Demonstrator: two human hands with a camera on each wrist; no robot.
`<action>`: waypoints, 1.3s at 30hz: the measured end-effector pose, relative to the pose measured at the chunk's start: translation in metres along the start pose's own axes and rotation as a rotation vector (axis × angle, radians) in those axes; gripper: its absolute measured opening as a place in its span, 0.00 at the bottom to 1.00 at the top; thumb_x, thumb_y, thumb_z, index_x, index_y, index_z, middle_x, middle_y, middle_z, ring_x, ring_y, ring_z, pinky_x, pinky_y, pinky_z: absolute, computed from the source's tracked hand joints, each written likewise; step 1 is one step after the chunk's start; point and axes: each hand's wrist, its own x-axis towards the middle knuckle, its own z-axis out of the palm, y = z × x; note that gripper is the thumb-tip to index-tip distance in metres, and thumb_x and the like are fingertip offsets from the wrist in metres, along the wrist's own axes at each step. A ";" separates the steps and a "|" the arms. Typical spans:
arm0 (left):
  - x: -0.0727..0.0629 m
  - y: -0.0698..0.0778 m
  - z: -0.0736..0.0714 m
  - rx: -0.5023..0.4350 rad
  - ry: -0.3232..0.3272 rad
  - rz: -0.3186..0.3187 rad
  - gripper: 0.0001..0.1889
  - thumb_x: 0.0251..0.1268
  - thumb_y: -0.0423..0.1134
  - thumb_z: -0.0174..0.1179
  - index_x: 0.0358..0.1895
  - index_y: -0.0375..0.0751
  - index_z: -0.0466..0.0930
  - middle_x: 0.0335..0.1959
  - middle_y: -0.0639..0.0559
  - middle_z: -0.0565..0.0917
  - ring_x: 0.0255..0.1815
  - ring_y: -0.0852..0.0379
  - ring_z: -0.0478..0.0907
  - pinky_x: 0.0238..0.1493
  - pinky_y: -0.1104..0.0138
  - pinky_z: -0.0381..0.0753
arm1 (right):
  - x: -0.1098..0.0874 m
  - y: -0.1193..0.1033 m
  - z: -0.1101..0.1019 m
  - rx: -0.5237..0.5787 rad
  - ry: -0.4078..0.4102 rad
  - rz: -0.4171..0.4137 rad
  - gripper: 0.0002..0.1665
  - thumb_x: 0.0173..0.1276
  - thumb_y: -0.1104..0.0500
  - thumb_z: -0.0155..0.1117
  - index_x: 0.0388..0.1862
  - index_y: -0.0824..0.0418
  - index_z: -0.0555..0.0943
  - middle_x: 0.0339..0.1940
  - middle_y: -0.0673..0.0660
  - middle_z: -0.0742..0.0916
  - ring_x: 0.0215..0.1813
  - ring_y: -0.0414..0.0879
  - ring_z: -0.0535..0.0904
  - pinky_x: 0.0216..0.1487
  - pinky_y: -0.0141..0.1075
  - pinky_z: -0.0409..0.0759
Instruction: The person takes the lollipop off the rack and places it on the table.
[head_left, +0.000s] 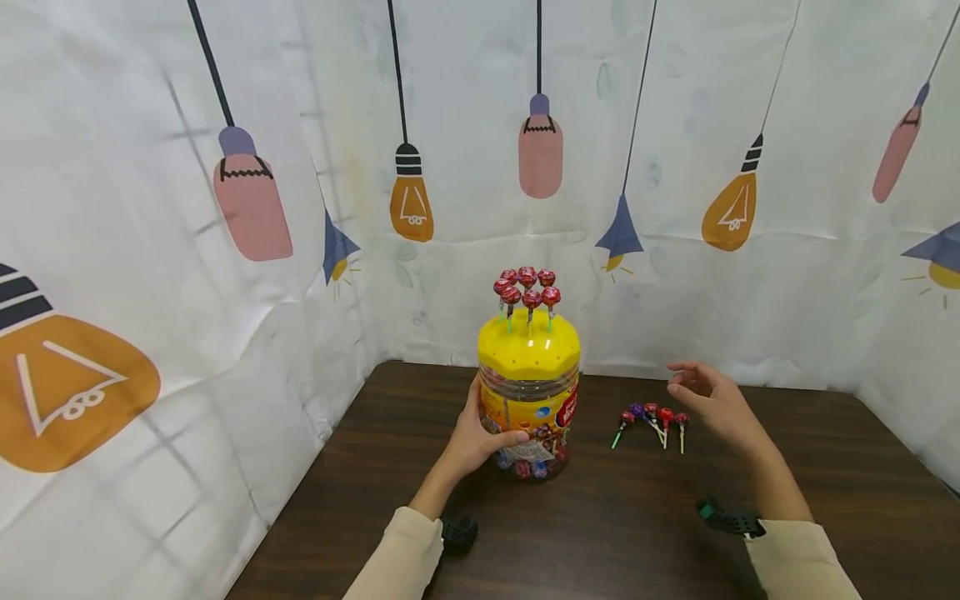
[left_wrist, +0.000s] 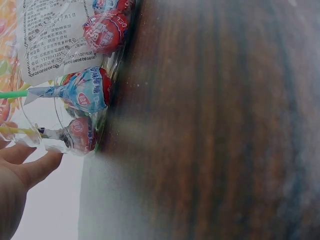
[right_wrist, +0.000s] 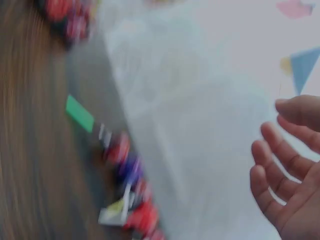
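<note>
Nearest, two cream sleeves (head_left: 401, 554) are reaching over the dark wooden table (head_left: 600, 533). The left hand (head_left: 472, 437) is gripping the candy jar (head_left: 536, 417), which is standing upright left of the table's middle; the thumb is lying across the front and the fingers are wrapping round the left side. Behind the clear plastic, wrapped lollipops (left_wrist: 85, 90) are showing at the bottom. The step in hand seems to be steadying the jar for work on its top, so this hold should stay low and firm without squeezing the wall inward.

Farther back, right of the jar, the loose lollipops (head_left: 666, 414) are lying in a small cluster, sticks pointing mostly nearward. The right hand (head_left: 708, 400) is hovering just right of them, fingers apart and gently bent, pinching nothing. Taking one lollipop cleanly would call for thumb and fingertip on a single wrapped head, leaving the stick free.

Above, seven standing lollipops (head_left: 531, 298) are rising from the yellow lid (head_left: 529, 350); a stick would go in best straight down, without brushing its neighbours. Farthest, a white lamp-print curtain (head_left: 450, 308) is hanging.
</note>
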 end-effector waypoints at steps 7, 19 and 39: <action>0.000 0.001 -0.001 -0.011 0.010 -0.008 0.60 0.56 0.52 0.78 0.81 0.74 0.38 0.76 0.57 0.67 0.73 0.53 0.70 0.75 0.47 0.70 | 0.006 -0.069 0.034 0.186 0.070 -0.203 0.17 0.77 0.62 0.61 0.62 0.64 0.78 0.44 0.46 0.84 0.45 0.39 0.82 0.47 0.26 0.83; -0.001 0.001 0.001 -0.004 0.012 -0.025 0.59 0.56 0.53 0.77 0.81 0.76 0.38 0.75 0.58 0.68 0.71 0.54 0.72 0.74 0.48 0.72 | 0.054 -0.152 0.071 0.207 0.106 -0.334 0.19 0.76 0.62 0.63 0.62 0.63 0.78 0.48 0.62 0.85 0.47 0.42 0.82 0.49 0.26 0.82; -0.001 0.002 0.001 -0.011 0.013 -0.048 0.62 0.54 0.53 0.78 0.82 0.69 0.37 0.77 0.53 0.66 0.74 0.49 0.69 0.76 0.45 0.69 | 0.084 -0.181 0.073 0.094 0.080 -0.362 0.24 0.73 0.65 0.65 0.67 0.58 0.76 0.43 0.62 0.86 0.43 0.53 0.84 0.43 0.30 0.83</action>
